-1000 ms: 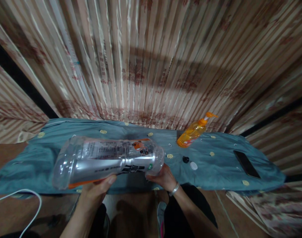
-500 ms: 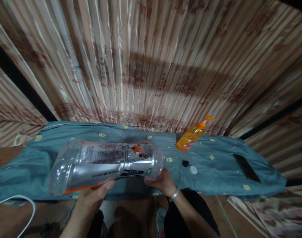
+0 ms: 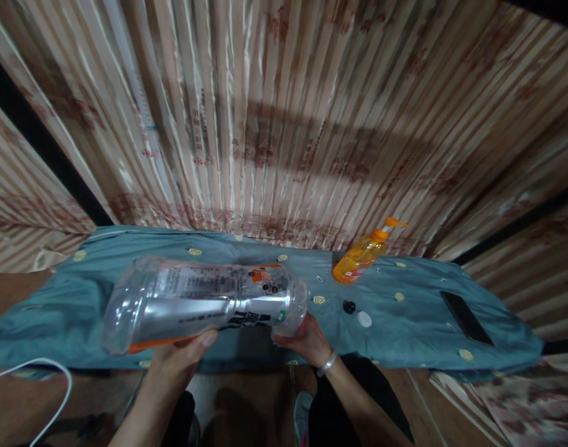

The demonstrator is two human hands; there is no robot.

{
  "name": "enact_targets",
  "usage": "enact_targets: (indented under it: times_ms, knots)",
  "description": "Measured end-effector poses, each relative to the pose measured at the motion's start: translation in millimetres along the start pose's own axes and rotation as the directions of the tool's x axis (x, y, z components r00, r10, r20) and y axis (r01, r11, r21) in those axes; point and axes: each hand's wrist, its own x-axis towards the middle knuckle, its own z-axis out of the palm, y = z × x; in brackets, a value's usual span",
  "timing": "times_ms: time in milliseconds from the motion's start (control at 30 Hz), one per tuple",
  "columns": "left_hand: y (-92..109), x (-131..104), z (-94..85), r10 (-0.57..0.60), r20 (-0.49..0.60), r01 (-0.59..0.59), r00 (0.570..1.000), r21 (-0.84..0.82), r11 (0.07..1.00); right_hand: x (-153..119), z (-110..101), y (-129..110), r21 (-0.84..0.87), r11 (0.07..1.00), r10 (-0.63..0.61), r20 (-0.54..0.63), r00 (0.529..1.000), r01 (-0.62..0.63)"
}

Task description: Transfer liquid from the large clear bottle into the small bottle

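Note:
A large clear plastic bottle (image 3: pixel 204 304) with a silver, orange and black label lies sideways in the air over the cloth-covered surface, its wide base to the left. From below, my left hand (image 3: pixel 185 360) grips its body, thumb along the label's lower edge. Around the narrower right end my right hand (image 3: pixel 306 341) is closed, a silver bracelet on the wrist; some of its fingers are hidden behind the bottle. To the right of that hand lie a small black cap (image 3: pixel 349 307) and a white round cap (image 3: pixel 364 319).
An orange pump bottle (image 3: pixel 360 256) stands at the back of the teal patterned cloth (image 3: pixel 405 329). A dark phone (image 3: pixel 466 318) lies at the right. Behind hangs a pleated curtain (image 3: pixel 284 124). A white cable (image 3: pixel 64 379) loops at lower left.
The bottle's base end has shifted slightly right and up, with my left hand moving along with it. My right hand keeps nearly the same place on the other end.

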Motion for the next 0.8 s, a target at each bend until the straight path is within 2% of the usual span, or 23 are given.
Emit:
enact_targets:
  times_ms: [200,600,800]
  knots:
    - [0.5,1.1,1.9,0.051,0.01,-0.05,0.999,-0.048,0.998,0.6,-0.8,-0.9,0.031,0.999,0.011,0.013,1.0,-0.011]
    - [0.6,2.2,0.0,0.027,0.078,-0.024,0.997,-0.034,0.999,0.0,-1.6,-1.7,0.068,0.997,0.021,0.034,0.999,-0.023]
    - [2.6,1.2,1.6,0.039,0.059,-0.039,0.998,-0.001,0.999,-0.5,-2.0,-1.7,0.052,0.999,0.014,0.006,1.0,-0.014]
